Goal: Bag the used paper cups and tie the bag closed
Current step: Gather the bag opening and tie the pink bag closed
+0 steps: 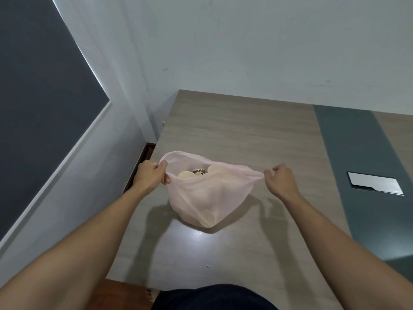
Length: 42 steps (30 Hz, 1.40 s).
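A thin translucent pink plastic bag point(207, 195) is held over the wood-grain table point(257, 135), its mouth stretched wide. The left rim is gripped by the left hand point(152, 175); the right rim is pinched by the right hand point(280, 181). Pale paper cups point(186, 174) are seen inside.

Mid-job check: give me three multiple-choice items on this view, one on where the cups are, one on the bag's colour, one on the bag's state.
1. Where are the cups? A on the floor; B in the bag; C on a shelf.
2. The bag is: A pink; B black; C green.
3. The bag's mouth is: A knotted; B held open by the left hand and right hand; C lying flat.

Answers: 1 B, cup rims show through the open mouth. 2 A, the film is pale, see-through pink. 3 B, each hand pinches one edge and the mouth gapes.
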### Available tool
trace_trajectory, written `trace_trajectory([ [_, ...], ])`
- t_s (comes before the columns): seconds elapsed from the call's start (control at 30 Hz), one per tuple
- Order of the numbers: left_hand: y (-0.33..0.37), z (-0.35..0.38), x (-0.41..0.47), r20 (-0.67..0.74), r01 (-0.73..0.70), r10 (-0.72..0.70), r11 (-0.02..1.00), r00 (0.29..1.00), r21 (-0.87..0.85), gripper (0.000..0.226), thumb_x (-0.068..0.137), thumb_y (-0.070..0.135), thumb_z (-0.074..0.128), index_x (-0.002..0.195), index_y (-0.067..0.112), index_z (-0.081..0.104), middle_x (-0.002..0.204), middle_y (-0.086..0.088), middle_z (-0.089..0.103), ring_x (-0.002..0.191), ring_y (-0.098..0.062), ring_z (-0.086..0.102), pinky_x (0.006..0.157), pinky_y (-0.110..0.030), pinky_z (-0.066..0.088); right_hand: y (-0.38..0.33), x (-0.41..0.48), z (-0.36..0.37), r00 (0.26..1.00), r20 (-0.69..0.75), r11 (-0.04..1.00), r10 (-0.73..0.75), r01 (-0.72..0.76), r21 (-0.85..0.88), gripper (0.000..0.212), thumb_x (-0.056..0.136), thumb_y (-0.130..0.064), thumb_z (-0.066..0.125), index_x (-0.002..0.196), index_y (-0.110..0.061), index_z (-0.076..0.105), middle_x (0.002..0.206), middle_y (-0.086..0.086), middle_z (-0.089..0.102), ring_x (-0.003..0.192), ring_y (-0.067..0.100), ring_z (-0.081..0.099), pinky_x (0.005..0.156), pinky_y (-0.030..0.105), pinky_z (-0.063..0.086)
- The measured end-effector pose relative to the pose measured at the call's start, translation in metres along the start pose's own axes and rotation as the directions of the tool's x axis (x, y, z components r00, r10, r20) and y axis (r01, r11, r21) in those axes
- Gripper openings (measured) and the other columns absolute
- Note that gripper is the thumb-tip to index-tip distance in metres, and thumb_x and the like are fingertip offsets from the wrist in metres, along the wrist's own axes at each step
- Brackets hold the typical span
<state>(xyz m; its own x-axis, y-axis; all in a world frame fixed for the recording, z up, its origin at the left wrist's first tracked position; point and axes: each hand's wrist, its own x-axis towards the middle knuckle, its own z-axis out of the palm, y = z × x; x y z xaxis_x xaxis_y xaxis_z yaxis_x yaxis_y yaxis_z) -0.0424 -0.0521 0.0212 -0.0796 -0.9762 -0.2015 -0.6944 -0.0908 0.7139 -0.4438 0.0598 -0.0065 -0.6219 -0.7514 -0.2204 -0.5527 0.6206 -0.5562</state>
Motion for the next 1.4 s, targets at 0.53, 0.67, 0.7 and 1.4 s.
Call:
trace_trajectory([
  [0.53,-0.001,-0.003,-0.012,0.061,-0.113,0.108,0.991,0.992,0.074,0.058,0.104,0.023,0.054,0.050,0.011,0.073,0.051,0.005,0.071,0.043,-0.002,0.056,0.061,-0.027,0.045,-0.110,-0.076,0.094,0.501,0.593,0.542,-0.631,0.831,-0.125,0.102,0.081,-0.069,0.075,0.163,-0.039,0.023,0.169,0.000,0.038,0.162,0.026,0.021,0.132,0.054,0.011],
  [0.67,-0.011,-0.013,-0.007,-0.025,-0.105,0.108,0.990,0.994,0.088,0.055,0.098,0.033,0.052,0.050,0.013,0.070,0.053,0.003,0.073,0.055,-0.017,0.070,0.066,-0.036,0.061,-0.105,-0.069,0.088,0.609,0.775,0.520,-0.170,0.723,-0.455,0.082,0.083,-0.062,0.081,0.153,-0.031,0.051,0.151,0.002,0.061,0.147,0.031,0.049,0.126,0.065,0.020],
  [0.7,-0.014,-0.016,-0.006,-0.064,-0.083,0.089,0.992,0.994,0.097,0.055,0.097,0.034,0.051,0.050,0.013,0.070,0.051,0.003,0.072,0.056,-0.021,0.071,0.067,-0.036,0.061,-0.097,-0.064,0.082,0.647,0.758,0.491,-0.085,0.689,-0.534,0.075,0.084,-0.058,0.083,0.149,-0.028,0.058,0.148,0.002,0.064,0.143,0.031,0.053,0.125,0.065,0.026],
  [1.4,-0.051,-0.019,0.022,-0.037,0.372,-0.374,0.927,0.926,-0.053,0.042,0.103,0.034,0.050,0.094,0.002,0.075,0.096,-0.022,0.080,0.092,-0.044,0.080,0.089,-0.053,0.068,-0.002,0.006,-0.011,0.651,0.402,0.602,-0.644,0.755,-0.258,0.061,0.085,-0.080,0.060,0.084,-0.021,0.075,0.090,-0.011,0.063,0.088,0.019,0.061,0.075,0.035,0.052],
])
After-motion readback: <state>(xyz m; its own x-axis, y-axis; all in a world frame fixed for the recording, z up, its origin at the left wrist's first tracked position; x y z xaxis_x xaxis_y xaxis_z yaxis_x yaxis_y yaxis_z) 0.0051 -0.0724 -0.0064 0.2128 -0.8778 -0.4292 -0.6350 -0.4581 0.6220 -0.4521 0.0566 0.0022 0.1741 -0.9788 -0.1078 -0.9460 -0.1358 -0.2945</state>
